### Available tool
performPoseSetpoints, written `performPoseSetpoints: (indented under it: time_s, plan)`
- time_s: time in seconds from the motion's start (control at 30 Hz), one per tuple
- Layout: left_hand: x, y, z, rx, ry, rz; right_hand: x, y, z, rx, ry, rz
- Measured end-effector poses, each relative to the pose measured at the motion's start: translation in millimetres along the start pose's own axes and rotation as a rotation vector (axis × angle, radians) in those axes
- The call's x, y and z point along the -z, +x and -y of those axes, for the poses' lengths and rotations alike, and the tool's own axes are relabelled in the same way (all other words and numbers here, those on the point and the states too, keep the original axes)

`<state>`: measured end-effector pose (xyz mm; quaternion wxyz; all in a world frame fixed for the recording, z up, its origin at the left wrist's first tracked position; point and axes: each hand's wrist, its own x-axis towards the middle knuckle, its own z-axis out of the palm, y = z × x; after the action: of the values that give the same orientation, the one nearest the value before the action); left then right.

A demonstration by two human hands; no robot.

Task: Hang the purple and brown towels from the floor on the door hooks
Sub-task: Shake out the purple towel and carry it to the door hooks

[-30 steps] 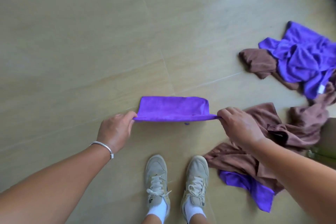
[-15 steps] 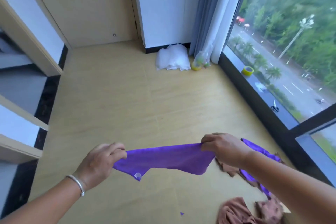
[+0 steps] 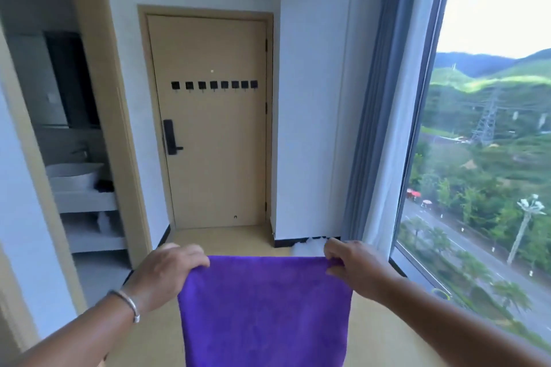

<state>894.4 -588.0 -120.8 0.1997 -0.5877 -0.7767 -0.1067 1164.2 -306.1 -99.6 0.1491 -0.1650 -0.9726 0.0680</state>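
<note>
A purple towel (image 3: 265, 310) hangs flat in front of me, held by its two upper corners. My left hand (image 3: 167, 271) grips the left corner and my right hand (image 3: 351, 265) grips the right corner. Straight ahead stands a closed tan door (image 3: 214, 158). A row of several black hooks (image 3: 214, 85) runs across it at about head height, all bare. The other purple and brown towels on the floor are out of view.
An open doorway on the left shows a bathroom with a white basin (image 3: 74, 176). A black lock handle (image 3: 170, 137) sits on the door. A large window (image 3: 489, 158) with a grey curtain (image 3: 384, 128) lines the right side. A white bundle (image 3: 308, 246) lies by the wall.
My view has risen from the floor to the door. Both hands have lifted the purple towel and spread it so it hangs flat.
</note>
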Motion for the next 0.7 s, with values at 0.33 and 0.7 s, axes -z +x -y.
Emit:
performPoseSetpoints:
  time_s: [0.33, 0.7]
  plan:
    - [113.5, 24.4, 68.6, 0.138, 0.126, -0.086, 87.3, 90.4, 78.0, 0.118, -0.229, -0.125]
    - [137.8, 66.3, 139.7, 0.205, 0.216, -0.088, 86.3, 202.7, 80.9, 0.279, -0.341, -0.186]
